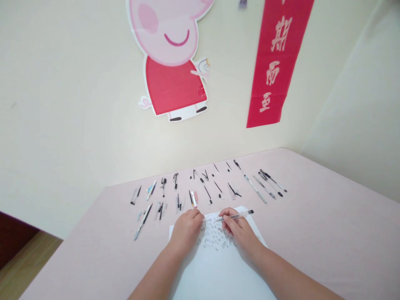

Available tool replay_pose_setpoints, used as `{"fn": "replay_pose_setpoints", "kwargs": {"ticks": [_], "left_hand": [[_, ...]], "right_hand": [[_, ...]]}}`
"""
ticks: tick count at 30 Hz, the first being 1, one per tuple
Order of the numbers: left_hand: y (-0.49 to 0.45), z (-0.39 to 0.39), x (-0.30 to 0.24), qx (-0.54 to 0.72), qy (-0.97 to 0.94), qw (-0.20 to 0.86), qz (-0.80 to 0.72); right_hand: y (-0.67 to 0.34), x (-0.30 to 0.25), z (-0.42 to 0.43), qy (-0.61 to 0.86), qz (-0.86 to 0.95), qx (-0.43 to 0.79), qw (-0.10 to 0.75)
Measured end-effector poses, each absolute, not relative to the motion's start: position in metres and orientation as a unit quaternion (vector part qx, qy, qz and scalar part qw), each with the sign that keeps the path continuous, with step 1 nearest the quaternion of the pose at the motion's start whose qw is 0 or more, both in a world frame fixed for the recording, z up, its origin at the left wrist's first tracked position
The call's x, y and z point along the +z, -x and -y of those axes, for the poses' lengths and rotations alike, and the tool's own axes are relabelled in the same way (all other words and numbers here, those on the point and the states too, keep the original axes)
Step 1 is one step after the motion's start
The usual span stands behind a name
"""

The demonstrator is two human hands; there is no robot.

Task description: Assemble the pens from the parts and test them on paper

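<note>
Around the white paper (223, 275) spreads a pink tabletop (328, 225), the broadest surface. Over the paper's far left part, the left hand (187, 226) lies with fingers curled; whether it grips anything cannot be told. Over the paper's far right part, the right hand (236, 228) grasps a clear pen (240, 215), its tip above or on the paper. Beyond the paper lie loose pens and pen parts (143, 221). Dark marks (215, 239) crowd the paper's far portion; they could smear if a hand drags across undried ones.
</note>
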State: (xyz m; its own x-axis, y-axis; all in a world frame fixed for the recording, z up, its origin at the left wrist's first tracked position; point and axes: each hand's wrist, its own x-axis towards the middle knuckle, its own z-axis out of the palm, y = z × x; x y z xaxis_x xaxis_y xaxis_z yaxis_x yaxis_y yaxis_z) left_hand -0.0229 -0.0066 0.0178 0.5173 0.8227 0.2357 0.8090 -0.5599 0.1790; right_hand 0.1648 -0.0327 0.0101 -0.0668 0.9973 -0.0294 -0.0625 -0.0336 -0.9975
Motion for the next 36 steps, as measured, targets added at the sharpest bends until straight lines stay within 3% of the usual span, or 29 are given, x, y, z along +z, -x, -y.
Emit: {"fn": "replay_pose_setpoints", "kwargs": {"ticks": [7, 36], "left_hand": [[0.0256, 0.0061, 0.0116, 0.295, -0.826, 0.136, -0.461], [0.0213, 0.0087, 0.0160, 0.323, -0.832, 0.199, -0.404]], "right_hand": [[-0.1649, 0.0069, 0.0305, 0.475, 0.481, 0.524, 0.518], [-0.1652, 0.0113, 0.0309, 0.491, 0.479, 0.558, 0.467]]}}
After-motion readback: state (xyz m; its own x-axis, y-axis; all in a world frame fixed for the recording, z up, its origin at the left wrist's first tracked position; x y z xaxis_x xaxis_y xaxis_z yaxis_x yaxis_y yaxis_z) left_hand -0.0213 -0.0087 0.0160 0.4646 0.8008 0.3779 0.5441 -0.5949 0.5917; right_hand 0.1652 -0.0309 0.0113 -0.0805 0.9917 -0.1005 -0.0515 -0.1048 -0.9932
